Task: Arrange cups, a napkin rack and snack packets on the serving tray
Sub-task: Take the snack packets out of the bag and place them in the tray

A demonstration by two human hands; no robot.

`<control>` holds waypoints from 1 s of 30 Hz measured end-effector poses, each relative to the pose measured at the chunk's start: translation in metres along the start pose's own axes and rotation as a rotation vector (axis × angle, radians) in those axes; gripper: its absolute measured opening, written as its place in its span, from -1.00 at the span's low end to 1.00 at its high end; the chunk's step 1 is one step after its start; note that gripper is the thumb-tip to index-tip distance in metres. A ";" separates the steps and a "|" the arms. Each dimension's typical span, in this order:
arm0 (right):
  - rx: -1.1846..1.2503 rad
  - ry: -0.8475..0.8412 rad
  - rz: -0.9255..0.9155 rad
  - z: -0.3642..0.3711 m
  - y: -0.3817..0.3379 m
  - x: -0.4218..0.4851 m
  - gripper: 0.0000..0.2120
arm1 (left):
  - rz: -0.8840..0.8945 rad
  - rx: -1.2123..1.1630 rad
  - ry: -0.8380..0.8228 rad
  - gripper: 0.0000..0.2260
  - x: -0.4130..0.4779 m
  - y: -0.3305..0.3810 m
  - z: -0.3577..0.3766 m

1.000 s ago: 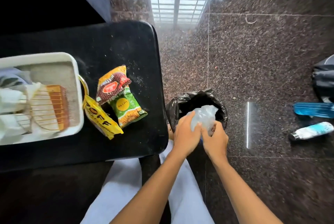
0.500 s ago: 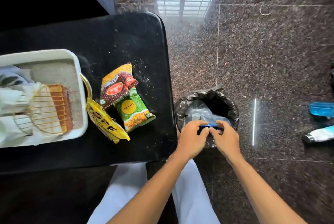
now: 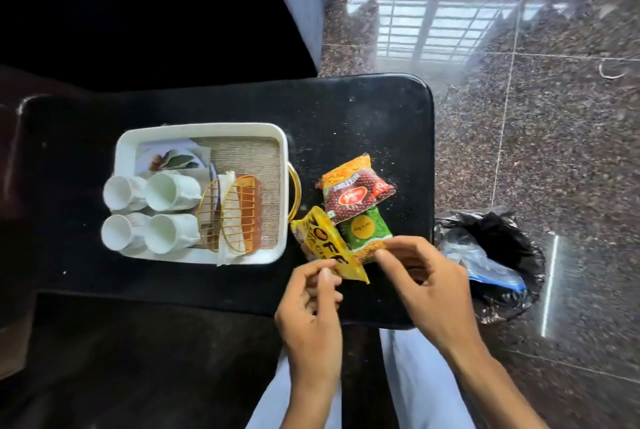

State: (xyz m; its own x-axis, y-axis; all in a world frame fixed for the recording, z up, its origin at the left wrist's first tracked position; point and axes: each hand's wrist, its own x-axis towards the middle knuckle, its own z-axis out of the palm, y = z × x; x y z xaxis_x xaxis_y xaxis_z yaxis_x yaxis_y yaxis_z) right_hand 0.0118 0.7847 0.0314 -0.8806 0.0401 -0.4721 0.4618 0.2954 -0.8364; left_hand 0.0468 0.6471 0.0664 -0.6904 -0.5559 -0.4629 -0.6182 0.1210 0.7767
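the three packets lie just right of the tray [image 3: 204, 130] on the black table [image 3: 381, 110]: the yellow packet [image 3: 325, 248] leaning against the tray's gold handle, the green packet [image 3: 365, 231] beside it, the red packet [image 3: 356, 193] overlapping the green one. half a second ago both hands were down at the bin [image 3: 502, 231], pressing a clear bag with a blue strip into it; now that bag sits in the bin and the hands have come back to the table. the left hand [image 3: 311, 314] pinches the near corner of the yellow packet between thumb and fingertips. the right hand [image 3: 429, 283] has its fingers half curled, tips on the near edge of the green packet, apparently closing on it. four cups [image 3: 162, 191] and the napkin rack [image 3: 228, 214] already stand in the tray, so the waste is dealt with and only the packets seem left to go in.
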 end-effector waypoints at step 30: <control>0.292 0.137 -0.015 0.115 -0.137 -0.064 -0.92 | 0.275 0.032 -0.708 -0.72 0.124 0.021 -0.179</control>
State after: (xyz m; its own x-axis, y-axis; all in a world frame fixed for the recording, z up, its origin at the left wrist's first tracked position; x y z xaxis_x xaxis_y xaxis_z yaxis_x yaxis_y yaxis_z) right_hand 0.0171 0.6323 0.1439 -0.8845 0.1716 -0.4339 0.4422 0.0116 -0.8969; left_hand 0.0152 0.4337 0.1014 -0.8906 0.1570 -0.4268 -0.3925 0.2087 0.8958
